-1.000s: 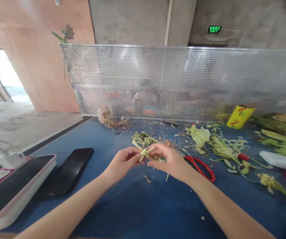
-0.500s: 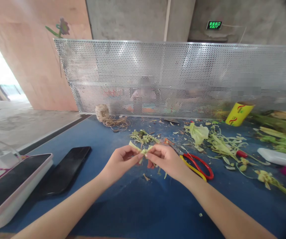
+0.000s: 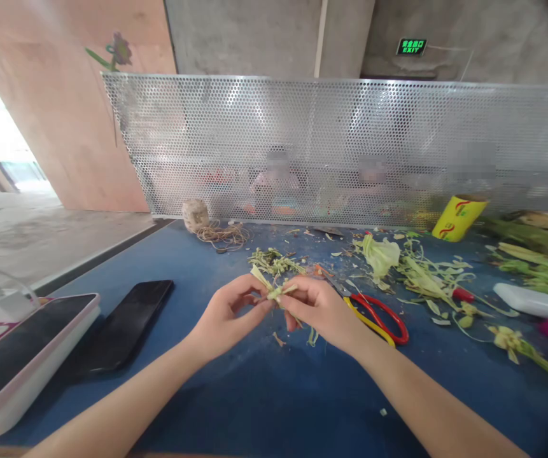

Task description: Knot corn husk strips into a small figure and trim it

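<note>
Between my two hands is a small knotted piece of pale green leaf strip point(image 3: 274, 293), its ends sticking out to both sides. My left hand point(image 3: 233, 313) pinches it from the left with thumb and fingers. From the other side my right hand point(image 3: 312, 306) grips it between thumb and forefinger, and a thin green strand dangles under those fingers. Just beyond the hands lies a little heap of green sprigs point(image 3: 276, 261). Scissors with red and yellow handles point(image 3: 382, 318) lie right of my right hand, their blades pointing away.
A black phone point(image 3: 123, 327) and a white-edged device point(image 3: 30, 356) lie left. String point(image 3: 226, 235) trails from a pale roll point(image 3: 196, 215) at the back. Leaf scraps point(image 3: 426, 277), a yellow tube point(image 3: 459, 218) and a white object point(image 3: 534, 300) occupy the right. A perforated metal screen point(image 3: 264, 121) stands behind.
The leaf piece has turned slightly between my fingers, and its left end now points more upward. My left fingers have shifted a little; both hands stay in nearly the same place.
</note>
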A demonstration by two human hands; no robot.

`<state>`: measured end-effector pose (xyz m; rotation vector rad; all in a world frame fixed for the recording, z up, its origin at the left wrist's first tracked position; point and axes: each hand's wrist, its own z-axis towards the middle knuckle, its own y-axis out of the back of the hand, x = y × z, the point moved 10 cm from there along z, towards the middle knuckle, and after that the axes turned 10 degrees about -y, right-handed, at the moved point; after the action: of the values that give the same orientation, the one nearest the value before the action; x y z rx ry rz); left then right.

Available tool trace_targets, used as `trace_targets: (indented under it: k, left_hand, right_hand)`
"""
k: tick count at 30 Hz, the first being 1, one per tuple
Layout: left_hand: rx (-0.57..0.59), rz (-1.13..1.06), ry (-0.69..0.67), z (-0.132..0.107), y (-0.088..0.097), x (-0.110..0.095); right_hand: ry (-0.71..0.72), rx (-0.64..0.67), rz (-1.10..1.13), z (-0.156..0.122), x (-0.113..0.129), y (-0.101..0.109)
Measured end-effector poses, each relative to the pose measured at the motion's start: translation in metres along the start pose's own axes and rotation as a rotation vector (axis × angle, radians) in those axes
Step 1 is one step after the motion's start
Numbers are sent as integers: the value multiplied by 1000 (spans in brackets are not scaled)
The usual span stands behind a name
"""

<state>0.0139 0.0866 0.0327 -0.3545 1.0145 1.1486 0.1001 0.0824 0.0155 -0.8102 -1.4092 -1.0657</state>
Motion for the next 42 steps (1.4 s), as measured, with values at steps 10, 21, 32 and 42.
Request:
trace_targets:
  k: [10, 21, 32, 42]
  left_hand:
    - [99, -270, -35, 0, -5, -6]
    - [123, 184, -185, 1, 9, -28]
    - [159, 183, -170, 0, 7, -37]
    - [-26, -193, 179, -2, 6, 6]
  right_hand:
    - [-1, 163, 190, -2, -1, -12]
    - [-10, 313, 382, -4, -5, -21]
    - [-37, 213, 410, 2, -12, -10]
    - [-58, 222, 380, 3, -19, -14]
